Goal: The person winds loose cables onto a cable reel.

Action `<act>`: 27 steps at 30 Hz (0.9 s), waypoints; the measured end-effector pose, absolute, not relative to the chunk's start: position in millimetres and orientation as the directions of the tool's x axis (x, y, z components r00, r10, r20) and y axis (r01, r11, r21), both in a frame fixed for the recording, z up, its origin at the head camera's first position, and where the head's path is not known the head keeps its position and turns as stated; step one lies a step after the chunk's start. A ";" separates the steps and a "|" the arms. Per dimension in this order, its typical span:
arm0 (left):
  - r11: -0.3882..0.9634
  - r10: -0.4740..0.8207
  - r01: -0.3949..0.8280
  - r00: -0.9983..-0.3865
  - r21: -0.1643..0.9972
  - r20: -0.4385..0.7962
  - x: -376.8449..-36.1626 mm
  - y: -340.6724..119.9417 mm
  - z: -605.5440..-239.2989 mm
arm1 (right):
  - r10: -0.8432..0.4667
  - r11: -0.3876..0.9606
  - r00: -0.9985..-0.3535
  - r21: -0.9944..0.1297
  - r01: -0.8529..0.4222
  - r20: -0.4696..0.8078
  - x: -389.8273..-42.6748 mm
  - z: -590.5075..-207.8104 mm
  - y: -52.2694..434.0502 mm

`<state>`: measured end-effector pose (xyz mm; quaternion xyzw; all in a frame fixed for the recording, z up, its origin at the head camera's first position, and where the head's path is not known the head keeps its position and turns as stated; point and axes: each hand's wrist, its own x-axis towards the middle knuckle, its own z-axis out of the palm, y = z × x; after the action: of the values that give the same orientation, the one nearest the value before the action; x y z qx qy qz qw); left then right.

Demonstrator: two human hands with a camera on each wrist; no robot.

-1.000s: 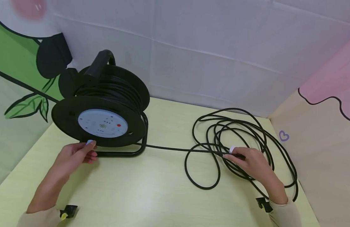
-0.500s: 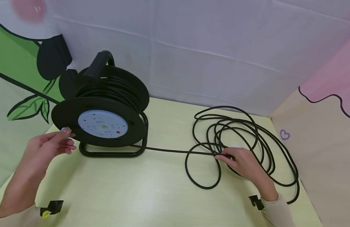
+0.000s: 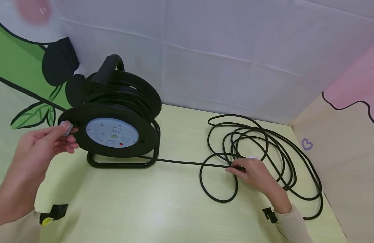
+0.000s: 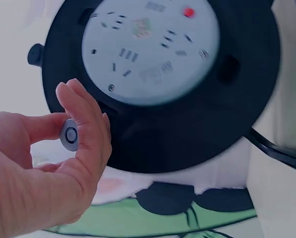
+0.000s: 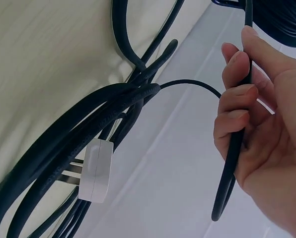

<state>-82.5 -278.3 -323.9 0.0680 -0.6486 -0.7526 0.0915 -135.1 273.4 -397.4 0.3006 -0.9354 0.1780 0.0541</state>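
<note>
A black cable reel [image 3: 148,143] with a pale round socket panel [image 3: 111,131] stands at the left of the table. My left hand [image 3: 44,141] pinches the grey knob [image 4: 69,135] at the left side of the reel's front disc, between thumb and fingers. From the reel's base, black cable [image 3: 180,162] runs almost straight to my right hand [image 3: 253,173]. There the fingers curl round the cable, as the right wrist view shows, with thumb and forefinger along it. A white plug [image 5: 97,171] with metal prongs lies among the cable loops behind this hand.
Loose cable loops [image 3: 221,201] spread over the right part of the table [image 3: 162,206], near the side wall [image 3: 341,162]. The reel rests on a black tube frame [image 3: 120,165] and has a carrying handle [image 3: 106,69] on top. A pale cloth wall [image 3: 205,67] closes off the back.
My left hand has moved left and up with the knob, and the reel's face has turned clockwise. The right hand has slid left along the cable, and the upper loops have shifted slightly.
</note>
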 end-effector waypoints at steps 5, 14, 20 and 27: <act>-0.185 -0.218 0.072 -0.976 0.980 0.030 -86.7 -265.2 -307.4 | -0.540 0.761 -0.819 -0.305 -0.573 0.194 -136.0 -397.1 271.2; -0.124 -0.185 0.087 -0.981 0.988 0.063 -91.7 -233.1 -287.1 | -0.568 0.758 -0.799 -0.253 -0.601 0.198 -137.8 -400.8 268.5; 0.068 -0.180 0.071 -0.980 0.995 0.082 -92.7 -211.4 -279.1 | -0.632 0.701 -0.749 -0.266 -0.662 0.198 -138.5 -405.7 259.7; 0.254 -0.121 0.090 -0.985 0.963 0.124 -95.3 -183.0 -279.3 | -0.669 0.658 -0.702 -0.244 -0.713 0.247 -139.1 -409.4 246.1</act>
<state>-95.3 -183.0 -279.3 0.0100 -0.7871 -0.6107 0.0864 -139.1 246.1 -409.4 0.3803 -0.9080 0.1625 0.0678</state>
